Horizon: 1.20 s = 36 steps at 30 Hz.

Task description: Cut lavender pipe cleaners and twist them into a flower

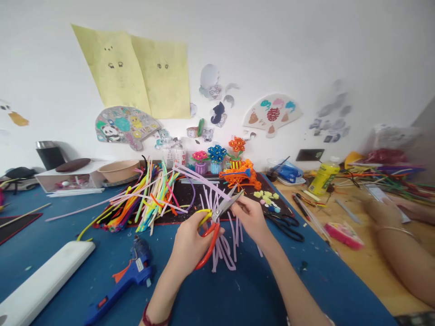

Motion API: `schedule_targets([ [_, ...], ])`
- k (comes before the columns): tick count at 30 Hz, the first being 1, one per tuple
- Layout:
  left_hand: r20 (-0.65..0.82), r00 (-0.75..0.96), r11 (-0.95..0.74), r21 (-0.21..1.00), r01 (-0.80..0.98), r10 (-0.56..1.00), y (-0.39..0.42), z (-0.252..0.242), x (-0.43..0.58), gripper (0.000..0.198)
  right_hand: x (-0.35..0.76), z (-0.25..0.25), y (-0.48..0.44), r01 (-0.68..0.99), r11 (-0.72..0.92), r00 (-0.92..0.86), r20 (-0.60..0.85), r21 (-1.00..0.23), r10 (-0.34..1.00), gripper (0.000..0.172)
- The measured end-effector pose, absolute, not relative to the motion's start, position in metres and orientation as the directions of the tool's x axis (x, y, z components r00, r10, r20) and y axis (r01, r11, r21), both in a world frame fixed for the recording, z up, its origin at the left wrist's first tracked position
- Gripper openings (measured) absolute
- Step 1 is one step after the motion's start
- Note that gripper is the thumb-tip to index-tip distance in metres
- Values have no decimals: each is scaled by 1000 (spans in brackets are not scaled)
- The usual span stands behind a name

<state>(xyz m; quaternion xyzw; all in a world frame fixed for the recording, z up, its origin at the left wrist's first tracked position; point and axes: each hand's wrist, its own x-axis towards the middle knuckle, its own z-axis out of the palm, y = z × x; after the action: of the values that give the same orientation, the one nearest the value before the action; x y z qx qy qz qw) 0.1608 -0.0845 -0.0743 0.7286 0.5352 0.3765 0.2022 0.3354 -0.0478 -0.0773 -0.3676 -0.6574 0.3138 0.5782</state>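
Note:
My left hand (190, 242) grips red-handled scissors (217, 219), fingers through the loops, blades open and pointing up to the right. My right hand (250, 216) pinches a pale lilac pipe cleaner (204, 180) that runs up to the left and passes between the blades. Below both hands, several short lilac pipe cleaner pieces (226, 246) lie on the blue mat (238, 294).
A heap of coloured pipe cleaners (142, 199) lies left of centre. A blue glue gun (125, 276) and a white bar (41, 283) sit lower left. Black scissors (288, 226), small pipe-cleaner flower pots (217, 158) and a yellow bottle (322, 177) stand beyond. Another person's arm (401, 249) rests at right.

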Motion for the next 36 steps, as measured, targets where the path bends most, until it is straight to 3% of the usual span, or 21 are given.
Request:
schedule_targets([
  [7,344,151,-358,686,634,927,-86,-75,160,27,337,-78,-48,130,525,-84,518,-841,851,23],
  [16,341,227,-389,548,741,912,-87,-77,161,35,340,-73,-50,135,486,-174,462,-864,870,34],
  [21,367,217,-385,480,788,904,-80,-81,160,38,343,-77,-48,162,473,-228,434,-866,872,30],
  [25,360,192,-368,526,766,913,-79,-81,161,36,344,-80,-46,176,459,-228,417,-871,880,32],
  [28,291,185,-340,697,631,939,-85,-76,163,40,346,-86,-42,188,437,-190,404,-880,895,31],
  [32,190,179,-213,970,119,965,-93,-67,158,43,347,-95,-36,226,393,-89,383,-891,920,25],
  [34,250,77,-241,964,-117,965,-96,-62,151,45,343,-96,-34,296,384,-68,382,-875,922,17],
  [36,330,-112,-347,915,-207,937,-97,-58,145,41,334,-93,-35,428,391,-155,360,-815,920,8],
])
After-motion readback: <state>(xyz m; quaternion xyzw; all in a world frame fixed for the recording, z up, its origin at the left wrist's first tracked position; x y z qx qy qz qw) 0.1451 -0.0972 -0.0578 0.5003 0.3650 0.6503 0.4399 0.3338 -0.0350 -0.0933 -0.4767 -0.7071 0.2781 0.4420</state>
